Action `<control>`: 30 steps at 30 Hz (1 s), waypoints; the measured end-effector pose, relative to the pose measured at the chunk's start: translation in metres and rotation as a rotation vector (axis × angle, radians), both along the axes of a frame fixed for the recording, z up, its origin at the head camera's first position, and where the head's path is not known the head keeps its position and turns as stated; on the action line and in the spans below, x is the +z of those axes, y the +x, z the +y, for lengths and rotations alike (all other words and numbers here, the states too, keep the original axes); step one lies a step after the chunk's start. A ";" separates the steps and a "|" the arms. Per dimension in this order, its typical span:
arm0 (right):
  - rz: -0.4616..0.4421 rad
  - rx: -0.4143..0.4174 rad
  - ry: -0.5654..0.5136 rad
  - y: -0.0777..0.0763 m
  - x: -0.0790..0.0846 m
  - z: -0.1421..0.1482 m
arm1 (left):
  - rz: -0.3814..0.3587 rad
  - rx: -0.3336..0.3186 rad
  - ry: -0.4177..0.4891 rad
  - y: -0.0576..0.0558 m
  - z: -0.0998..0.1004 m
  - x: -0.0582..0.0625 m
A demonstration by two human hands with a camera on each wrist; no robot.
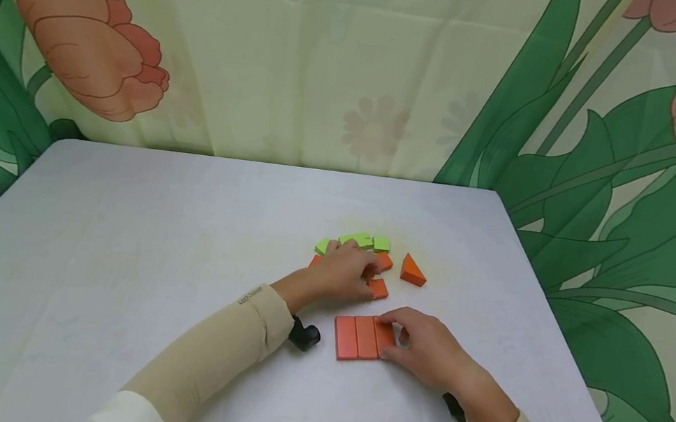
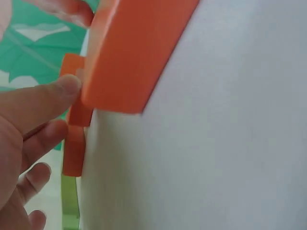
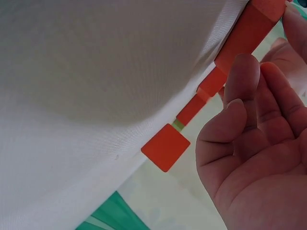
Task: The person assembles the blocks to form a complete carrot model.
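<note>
Three orange-red rectangular blocks (image 1: 346, 337) lie side by side as one flat row. My right hand (image 1: 431, 349) pinches the rightmost orange block (image 1: 384, 338) by its far and near ends, also seen in the right wrist view between thumb and fingers (image 3: 243, 79). Farther back, my left hand (image 1: 339, 272) reaches over several smaller orange blocks and pinches one orange block (image 1: 378, 288) with thumb and forefinger. In the left wrist view its thumb (image 2: 69, 86) meets that block's side. The left hand partly hides the pieces beneath it.
Several light green blocks (image 1: 356, 239) lie just beyond the left hand. An orange triangular block (image 1: 413, 271) stands to their right. Another orange block (image 1: 384, 262) is partly covered by the fingers. The white-covered table (image 1: 137, 250) ends at a patterned curtain (image 1: 256, 53).
</note>
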State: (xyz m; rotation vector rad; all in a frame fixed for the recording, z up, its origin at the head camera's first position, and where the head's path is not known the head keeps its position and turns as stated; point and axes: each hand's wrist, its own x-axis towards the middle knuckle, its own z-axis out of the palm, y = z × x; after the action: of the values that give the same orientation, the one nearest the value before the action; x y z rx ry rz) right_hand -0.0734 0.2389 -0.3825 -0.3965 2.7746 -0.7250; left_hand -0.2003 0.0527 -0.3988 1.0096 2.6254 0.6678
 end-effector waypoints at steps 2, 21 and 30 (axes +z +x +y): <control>-0.002 -0.004 -0.001 0.000 0.000 0.000 | 0.002 0.018 0.014 -0.003 -0.005 0.001; -0.031 -0.028 0.002 0.000 0.000 -0.003 | -0.045 0.233 0.006 -0.047 -0.035 -0.004; -0.039 -0.046 0.019 -0.002 0.002 -0.006 | -0.061 0.258 -0.061 -0.043 -0.037 0.001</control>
State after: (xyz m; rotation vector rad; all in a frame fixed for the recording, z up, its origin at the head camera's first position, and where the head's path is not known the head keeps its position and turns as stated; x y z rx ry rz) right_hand -0.0753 0.2334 -0.3801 -0.3126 2.7604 -0.7088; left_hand -0.2435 0.0156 -0.3978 0.6280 2.7290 0.6568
